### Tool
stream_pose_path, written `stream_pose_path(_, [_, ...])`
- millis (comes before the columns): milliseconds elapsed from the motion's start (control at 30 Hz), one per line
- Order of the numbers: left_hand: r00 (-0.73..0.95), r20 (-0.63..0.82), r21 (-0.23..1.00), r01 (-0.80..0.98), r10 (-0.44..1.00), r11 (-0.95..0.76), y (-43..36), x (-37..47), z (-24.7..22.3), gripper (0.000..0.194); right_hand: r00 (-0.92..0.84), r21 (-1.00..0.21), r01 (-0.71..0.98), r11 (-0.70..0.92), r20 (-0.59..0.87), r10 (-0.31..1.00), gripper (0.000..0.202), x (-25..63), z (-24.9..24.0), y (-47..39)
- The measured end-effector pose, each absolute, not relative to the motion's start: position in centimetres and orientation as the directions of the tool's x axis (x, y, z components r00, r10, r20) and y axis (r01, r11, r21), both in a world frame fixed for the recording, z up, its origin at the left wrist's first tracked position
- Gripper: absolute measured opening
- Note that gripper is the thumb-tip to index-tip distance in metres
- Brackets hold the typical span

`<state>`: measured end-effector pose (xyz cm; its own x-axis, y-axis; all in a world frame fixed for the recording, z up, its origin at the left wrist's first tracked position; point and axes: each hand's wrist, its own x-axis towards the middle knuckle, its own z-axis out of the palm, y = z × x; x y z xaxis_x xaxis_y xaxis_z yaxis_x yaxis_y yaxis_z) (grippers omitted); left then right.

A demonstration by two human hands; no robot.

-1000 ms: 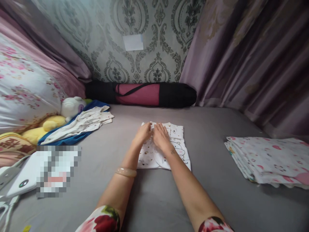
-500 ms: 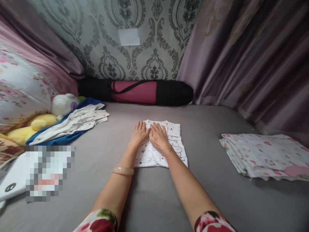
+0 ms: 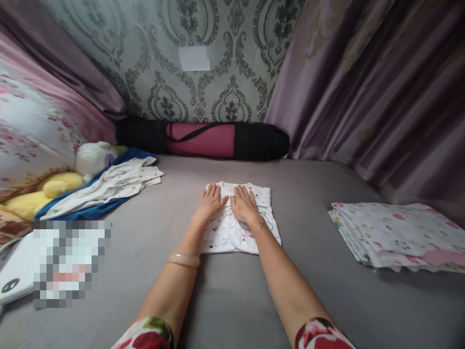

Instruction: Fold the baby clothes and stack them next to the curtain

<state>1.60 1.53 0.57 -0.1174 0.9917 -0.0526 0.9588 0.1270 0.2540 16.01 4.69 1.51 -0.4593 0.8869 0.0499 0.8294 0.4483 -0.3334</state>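
Over there, the gray bedsheet (image 3: 308,291) spreads beneath the long black-and-maroon bag (image 3: 199,139) by the wall and, nearer, the folded white baby shirt (image 3: 225,237). The left hand (image 3: 211,202) and right hand (image 3: 244,203) lie side by side on the shirt, palms down, fingers extended and grasping nothing.
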Motion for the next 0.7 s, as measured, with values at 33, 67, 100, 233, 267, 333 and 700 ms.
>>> stream_pose_path(33, [-0.116, -0.055, 0.266, 0.956, 0.992, 0.126, 1.6, 1.5, 0.5, 0.065, -0.46, -0.36, 0.82, 0.445, 0.049, 0.887, 0.054, 16.2, 1.8, 5.1])
stream_pose_path(67, [-0.117, -0.058, 0.284, 0.95, 0.991, 0.129, 1.7, 1.5, 0.6, 0.064, -0.443, -0.385, 0.816, 0.432, 0.065, 0.894, 0.052, 16.6, 2.1, 5.5])
stream_pose_path(100, [-0.12, -0.063, 0.304, 0.943, 0.991, 0.133, 1.8, 1.4, 0.8, 0.062, -0.404, -0.404, 0.821, 0.404, 0.09, 0.91, 0.05, 16.9, 2.5, 5.8])
stream_pose_path(233, [-0.161, -0.025, 0.367, 0.917, 0.987, 0.159, 2.2, 0.6, 2.1, 0.055, -0.147, -0.396, 0.9, 0.184, 0.123, 0.982, 0.041, 18.5, 3.6, 6.8])
stream_pose_path(267, [-0.175, -0.009, 0.377, 0.911, 0.984, 0.165, 2.2, 0.4, 2.5, 0.053, -0.11, -0.383, 0.912, 0.144, 0.111, 0.988, 0.038, 18.7, 3.6, 6.8])
stream_pose_path(333, [-0.209, 0.012, 0.398, 0.898, 0.978, 0.187, 2.1, -0.3, 3.1, 0.05, -0.088, -0.369, 0.922, 0.118, 0.099, 0.991, 0.031, 19.0, 3.4, 6.8])
stream_pose_path(700, [-0.208, 0.063, 0.513, 0.846, 0.976, 0.147, 1.6, -0.6, 5.1, 0.045, -0.08, -0.564, 0.818, 0.113, 0.083, 0.993, 0.019, 18.3, 3.8, 6.8])
